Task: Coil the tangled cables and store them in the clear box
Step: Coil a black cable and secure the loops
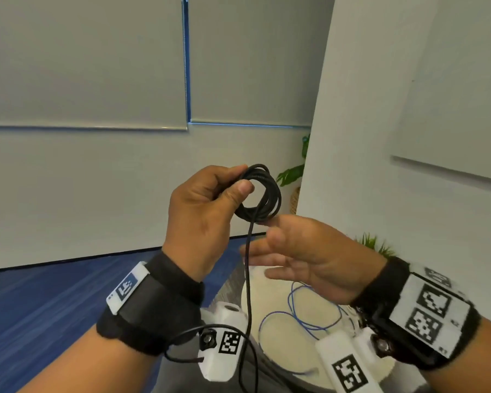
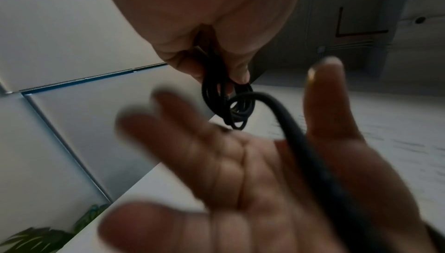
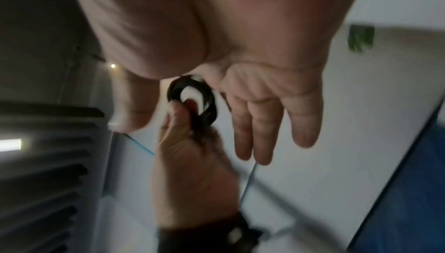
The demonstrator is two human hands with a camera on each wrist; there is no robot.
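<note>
My left hand is raised and pinches a small coil of black cable between thumb and fingers. The coil's loose tail hangs straight down toward the table. Just below and to the right of the coil, my right hand is held with its fingers straight and spread. In the left wrist view the tail runs across the right palm beside the thumb, and no finger curls round it. The right wrist view shows the coil in the left hand's fingers. The clear box is out of view.
A thin blue cable lies in loose loops on the round cream table below my hands. Potted plants stand by a white pillar on the right. Blue carpet covers the floor at left.
</note>
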